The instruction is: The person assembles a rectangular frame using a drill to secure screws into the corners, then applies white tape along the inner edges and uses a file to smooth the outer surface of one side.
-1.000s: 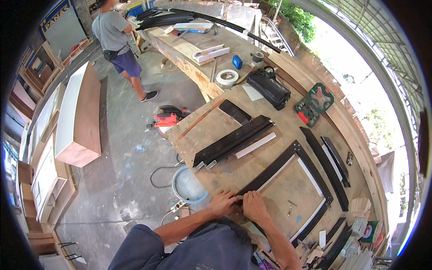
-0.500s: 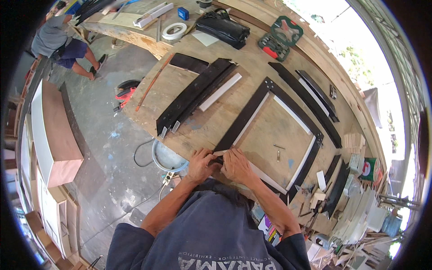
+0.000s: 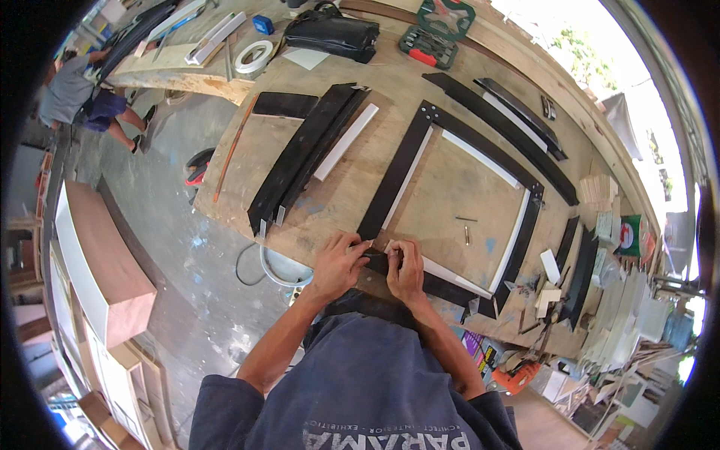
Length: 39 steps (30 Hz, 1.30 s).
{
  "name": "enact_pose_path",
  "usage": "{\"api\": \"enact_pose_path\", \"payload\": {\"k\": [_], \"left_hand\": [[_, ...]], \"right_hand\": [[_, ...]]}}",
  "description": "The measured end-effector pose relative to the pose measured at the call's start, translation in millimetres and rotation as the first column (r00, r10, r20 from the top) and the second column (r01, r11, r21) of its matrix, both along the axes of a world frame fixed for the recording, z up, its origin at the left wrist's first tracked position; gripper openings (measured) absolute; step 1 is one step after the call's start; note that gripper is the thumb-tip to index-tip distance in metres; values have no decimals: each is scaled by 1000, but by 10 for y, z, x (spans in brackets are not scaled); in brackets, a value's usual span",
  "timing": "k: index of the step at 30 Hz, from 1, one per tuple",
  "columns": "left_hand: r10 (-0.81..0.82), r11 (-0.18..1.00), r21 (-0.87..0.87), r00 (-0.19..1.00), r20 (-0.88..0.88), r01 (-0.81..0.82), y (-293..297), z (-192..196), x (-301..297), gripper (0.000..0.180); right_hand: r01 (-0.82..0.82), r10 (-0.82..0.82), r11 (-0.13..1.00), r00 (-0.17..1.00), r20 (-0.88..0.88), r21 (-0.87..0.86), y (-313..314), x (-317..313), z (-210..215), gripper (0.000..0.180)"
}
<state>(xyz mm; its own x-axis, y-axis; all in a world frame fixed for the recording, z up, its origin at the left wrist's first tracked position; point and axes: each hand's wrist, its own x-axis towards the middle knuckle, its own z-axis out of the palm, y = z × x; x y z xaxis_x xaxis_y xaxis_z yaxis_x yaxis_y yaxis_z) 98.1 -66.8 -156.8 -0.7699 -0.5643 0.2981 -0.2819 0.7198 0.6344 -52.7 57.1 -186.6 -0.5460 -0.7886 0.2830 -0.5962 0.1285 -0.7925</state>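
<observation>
A black rectangular frame with white strips along its inner edges lies on the wooden worktable. Both hands are at its near left corner. My left hand is closed, thumb and fingers pinched by the corner; a small pale bit shows at the fingertips, too small to name. Just to its right, my right hand is also closed in a pinch, and what it may hold is hidden. Dots like screw heads mark the far corners. Inside the frame lie a thin dark bit and a short metal bit.
Black profiles and a white strip lie left of the frame, beside a phone. More black profiles lie beyond it. A tool case and black bag are at the back. An orange power tool sits lower right.
My hands have moved slightly apart at the corner, and the right fingers are now drawn into a pinch. The view has shifted, bringing the orange power tool into sight.
</observation>
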Motion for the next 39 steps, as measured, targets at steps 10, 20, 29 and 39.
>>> {"api": "enact_pose_path", "payload": {"k": [10,20,29,39], "left_hand": [[-126,989,-58,974,188,139,91,-157,-105,8],[-99,977,209,969,225,51,495,57,-173,12],[-349,766,619,921,174,174,943,140,-130,13],[-144,989,2,946,290,150,546,196,38,59]], "right_hand": [[198,-136,947,960,-245,251,-84,22,32,39],[270,-194,897,952,-238,350,-142,64,-16,41],[369,-368,929,923,109,15,-153,-4,-55,23],[407,-358,902,890,281,-140,-12,-131,-75,10]]}}
